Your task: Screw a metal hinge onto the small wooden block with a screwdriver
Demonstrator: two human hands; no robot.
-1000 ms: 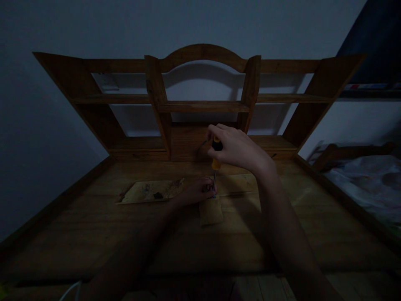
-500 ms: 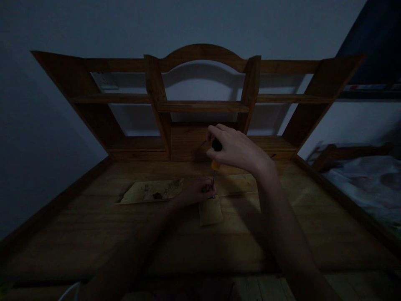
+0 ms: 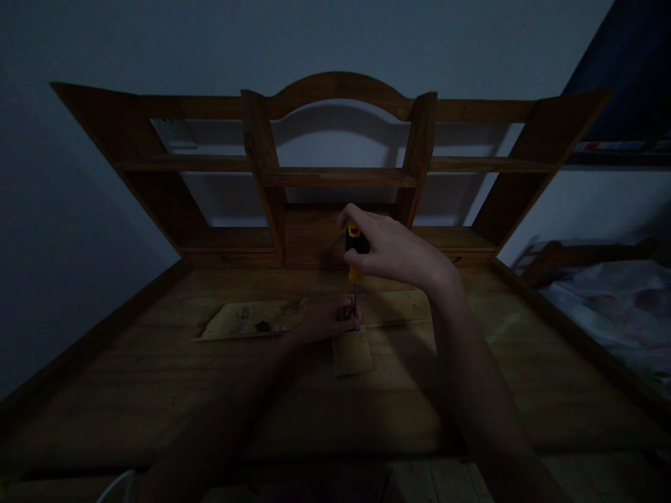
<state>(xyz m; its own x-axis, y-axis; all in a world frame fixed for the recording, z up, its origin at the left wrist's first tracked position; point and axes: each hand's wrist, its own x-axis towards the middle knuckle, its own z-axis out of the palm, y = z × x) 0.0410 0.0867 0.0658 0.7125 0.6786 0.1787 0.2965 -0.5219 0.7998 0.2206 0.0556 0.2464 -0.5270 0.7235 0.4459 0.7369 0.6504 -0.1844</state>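
Note:
A screwdriver [image 3: 356,242] with a black and yellow handle stands nearly upright in my right hand [image 3: 391,244], whose fingers wrap round the top of the handle. Its metal shaft points down to a small dark piece [image 3: 347,313] at the fingertips of my left hand [image 3: 328,321]. My left fingers are closed round that piece, whose kind is too dim to make out. Just below the screwdriver tip a small tan rectangular piece [image 3: 353,355] lies flat on the wooden desk [image 3: 220,398].
Left of my hands lies a stained, torn yellowish sheet [image 3: 256,318], and a pale strip [image 3: 398,307] lies to the right. A wooden shelf unit [image 3: 335,178] rises along the desk's back edge. Raised rims [image 3: 89,335] border the sides. Beyond the right rim is a pale cloth [image 3: 613,300].
The screwdriver handle has tilted slightly left, and my right fingers have shifted round it, showing more of its yellow top. My left hand stays in the same place.

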